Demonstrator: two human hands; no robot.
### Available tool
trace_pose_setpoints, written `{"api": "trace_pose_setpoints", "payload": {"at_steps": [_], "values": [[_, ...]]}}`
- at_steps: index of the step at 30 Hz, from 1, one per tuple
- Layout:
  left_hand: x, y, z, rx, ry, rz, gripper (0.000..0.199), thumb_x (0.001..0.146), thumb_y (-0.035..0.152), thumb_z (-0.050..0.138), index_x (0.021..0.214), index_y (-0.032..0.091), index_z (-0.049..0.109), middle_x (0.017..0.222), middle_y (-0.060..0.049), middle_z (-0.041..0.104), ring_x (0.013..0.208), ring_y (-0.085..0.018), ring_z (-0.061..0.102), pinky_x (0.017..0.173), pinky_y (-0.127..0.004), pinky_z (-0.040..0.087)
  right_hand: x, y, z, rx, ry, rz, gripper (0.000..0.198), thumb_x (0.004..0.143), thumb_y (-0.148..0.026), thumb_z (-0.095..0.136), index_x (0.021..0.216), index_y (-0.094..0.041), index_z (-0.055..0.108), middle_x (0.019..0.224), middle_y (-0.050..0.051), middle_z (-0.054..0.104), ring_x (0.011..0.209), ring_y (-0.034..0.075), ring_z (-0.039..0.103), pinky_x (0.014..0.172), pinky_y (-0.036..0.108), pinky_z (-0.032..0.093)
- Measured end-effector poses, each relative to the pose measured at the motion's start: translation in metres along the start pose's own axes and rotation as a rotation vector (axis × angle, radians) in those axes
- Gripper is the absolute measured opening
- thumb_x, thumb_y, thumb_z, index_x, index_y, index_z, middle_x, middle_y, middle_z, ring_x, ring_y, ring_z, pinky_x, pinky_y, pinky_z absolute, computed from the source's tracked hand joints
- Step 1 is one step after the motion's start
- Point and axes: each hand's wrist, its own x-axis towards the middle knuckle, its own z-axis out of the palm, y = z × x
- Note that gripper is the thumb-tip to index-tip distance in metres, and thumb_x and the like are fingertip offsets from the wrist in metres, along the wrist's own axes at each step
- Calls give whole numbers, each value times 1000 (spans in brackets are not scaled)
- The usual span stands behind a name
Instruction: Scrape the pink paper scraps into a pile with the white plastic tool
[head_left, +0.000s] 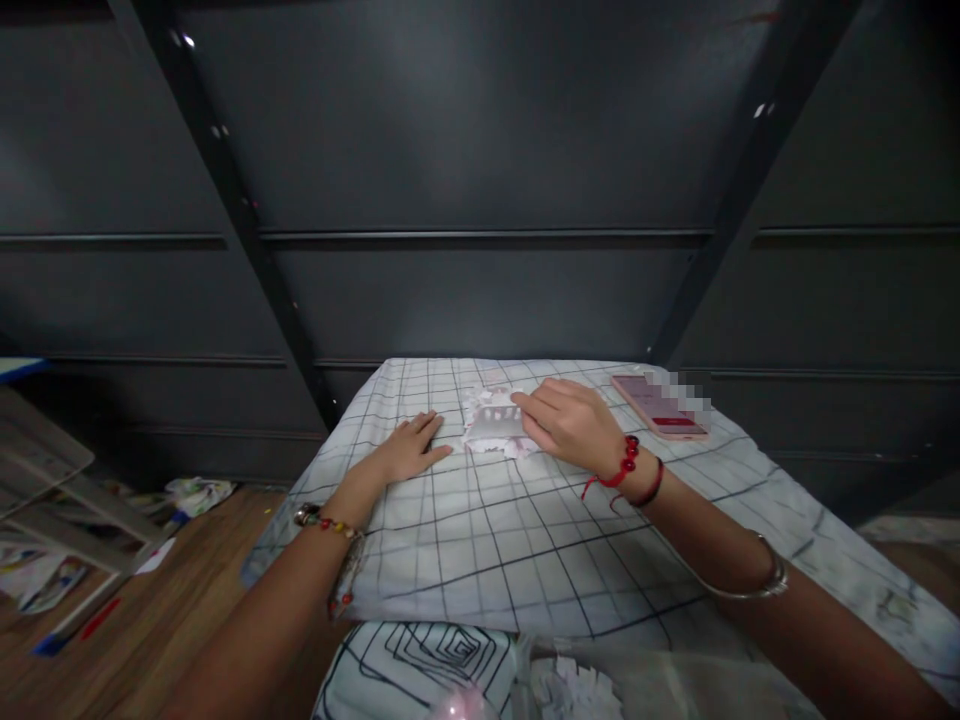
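Note:
On the checked cloth (480, 520), my left hand (409, 450) lies flat, palm down, its fingers stretched out and holding nothing. Just to its right is a small translucent case (495, 425), with a row of small pale pieces showing in it. White paper shreds (517, 448) lie around and under this case. My right hand (574, 425) is closed at the case's right edge, fingers bent and thumb below. That hand hides the right end of the case.
A pink phone (664, 408) lies right of my right hand. Close to me are a patterned cushion-like item (420, 665), a shiny pink round object (463, 703) and a clear bag (675, 680) with white shreds. A dark panelled wall (487, 300) stands behind. A stool-like frame (82, 510) is at left.

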Motion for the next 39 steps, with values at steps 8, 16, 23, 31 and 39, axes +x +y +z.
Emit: {"api": "trace_pose_setpoints", "payload": {"at_steps": [8, 16, 23, 31, 39], "values": [[-1, 10, -10, 13, -100, -58, 69, 88, 56, 27, 138, 9, 27, 145, -15, 17, 132, -28, 16, 105, -40, 15, -6, -16, 6, -20, 134, -77, 18, 79, -16, 47, 86, -11, 64, 57, 0, 54, 58, 12, 44, 55, 28, 32], [-1, 9, -9, 0, -96, -56, 69, 88, 57, 27, 139, 10, 25, 145, -14, 18, 132, -28, 15, 105, -42, 15, -3, -21, 3, -52, 101, -75, 18, 78, -15, 47, 80, -11, 64, 55, 0, 53, 57, 12, 44, 54, 29, 30], [-1, 9, -9, 10, -108, -61, 68, 88, 56, 29, 139, 11, 26, 146, -14, 16, 132, -28, 14, 105, -40, 14, -4, -19, 2, -45, 131, -86, 17, 77, -15, 47, 81, -11, 63, 54, -1, 52, 56, 12, 42, 53, 28, 29], [-2, 5, -4, -20, -61, -41, 66, 86, 56, 31, 136, 14, 30, 145, -12, 20, 131, -29, 17, 104, -42, 17, -6, -12, -5, -32, 132, -80, 16, 76, -15, 47, 70, -15, 62, 51, -2, 48, 54, 12, 40, 50, 28, 29], [-1, 0, 0, -39, -60, -32, 68, 86, 60, 28, 137, 15, 29, 145, -11, 20, 132, -29, 16, 105, -43, 16, -9, -10, -4, -15, 95, -115, 19, 76, -17, 46, 64, -17, 60, 51, -2, 48, 53, 11, 39, 51, 27, 30]]}}
